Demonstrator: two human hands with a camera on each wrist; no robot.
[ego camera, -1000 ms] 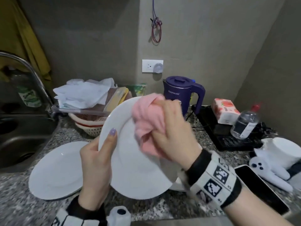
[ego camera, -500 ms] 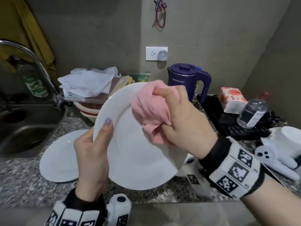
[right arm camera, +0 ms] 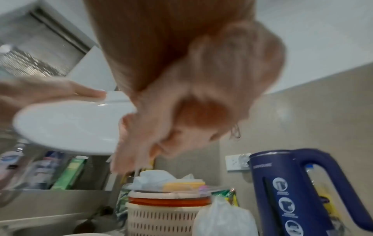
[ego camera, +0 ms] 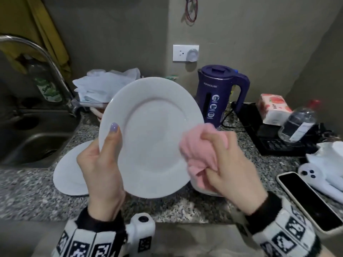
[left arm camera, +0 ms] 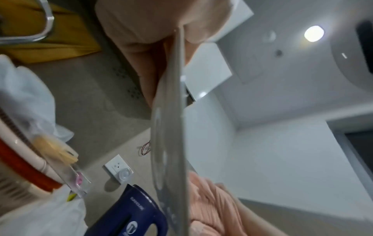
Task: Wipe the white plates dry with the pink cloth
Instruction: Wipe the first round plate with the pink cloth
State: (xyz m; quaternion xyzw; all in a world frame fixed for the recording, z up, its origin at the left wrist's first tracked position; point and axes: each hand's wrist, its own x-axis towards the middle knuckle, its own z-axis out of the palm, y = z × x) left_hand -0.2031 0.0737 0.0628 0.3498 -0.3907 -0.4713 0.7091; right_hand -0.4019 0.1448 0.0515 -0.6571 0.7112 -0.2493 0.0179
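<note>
**Two hands, one raised plate, cloth at its lower right edge**

Two hands meet at centre frame in the head view. The left hand (ego camera: pixel 101 164) rises from the lower left, forearm near vertical, and grips the held white plate (ego camera: pixel 150 134) by its left rim: the thumb lies along the plate's face, nail uppermost, and the fingers pass behind the plate. The left wrist view shows that plate edge-on (left arm camera: pixel 171 143), rim clamped between thumb and fingers. The plate is tilted up, its face toward the camera, above the speckled countertop (ego camera: pixel 167 206). The right hand (ego camera: pixel 228 167) enters from the lower right, fingers curled tightly round the bunched pink cloth (ego camera: pixel 199 156), which touches the plate's lower right rim. A second white plate (ego camera: pixel 68 175) lies flat on the countertop at lower left, partly hidden by the left hand. Part of another white dish shows beneath the right hand. A purple kettle (ego camera: pixel 219 93) stands upright behind, right of centre; a phone (ego camera: pixel 308 201) lies at lower right.
</note>
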